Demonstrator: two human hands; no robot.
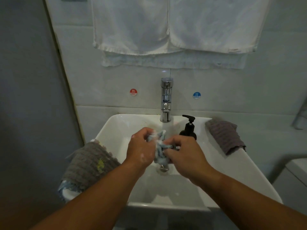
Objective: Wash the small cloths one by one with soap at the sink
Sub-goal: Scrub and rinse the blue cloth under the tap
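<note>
Head: cloth [159, 147] in both hands [141, 151] [184, 155]

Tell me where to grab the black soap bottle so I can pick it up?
Probably the soap bottle by its narrow neck under the pump, coming from the right: it stands upright on the sink rim, with the tap close on its left.

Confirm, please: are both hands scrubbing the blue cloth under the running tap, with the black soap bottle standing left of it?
Not quite: the head view shows the soap bottle right of the tap, not left. The left hand and right hand do grip the blue cloth under the water.
</note>
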